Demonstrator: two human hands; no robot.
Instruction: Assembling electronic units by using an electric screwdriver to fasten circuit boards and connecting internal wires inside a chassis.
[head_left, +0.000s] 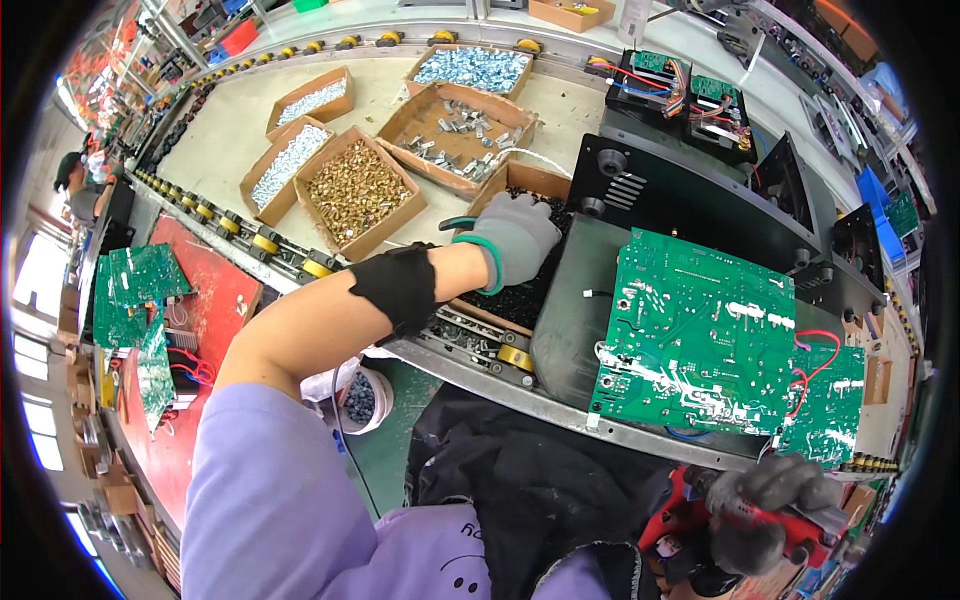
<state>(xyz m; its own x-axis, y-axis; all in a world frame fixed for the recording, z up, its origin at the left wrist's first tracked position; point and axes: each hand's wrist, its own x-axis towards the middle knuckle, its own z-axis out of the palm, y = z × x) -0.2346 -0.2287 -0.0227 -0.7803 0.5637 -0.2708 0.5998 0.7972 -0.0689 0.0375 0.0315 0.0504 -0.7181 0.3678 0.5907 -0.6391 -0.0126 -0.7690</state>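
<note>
My left hand [517, 232], in a grey glove with a green cuff, reaches into a cardboard box of small black parts [537, 270]. Its fingers point down and their tips are hidden, so whether they pinch anything does not show. At the lower right my right hand [775, 500], gloved in dark grey, is wrapped round a red and black power screwdriver [680, 510]. Between the hands, a large green circuit board [700, 330] lies solder side up over a black metal housing [570, 330]. Red wires [825, 350] run from it to a smaller green board [830, 405].
Beyond my left hand stand cardboard boxes of brass-coloured fittings [358, 190], metal clips [455, 140], bluish parts [470, 70] and white parts [290, 165]. A roller conveyor edge [260, 243] crosses at left. More boards [145, 275] rest on a red table [205, 260]; a white bucket [368, 400] stands below.
</note>
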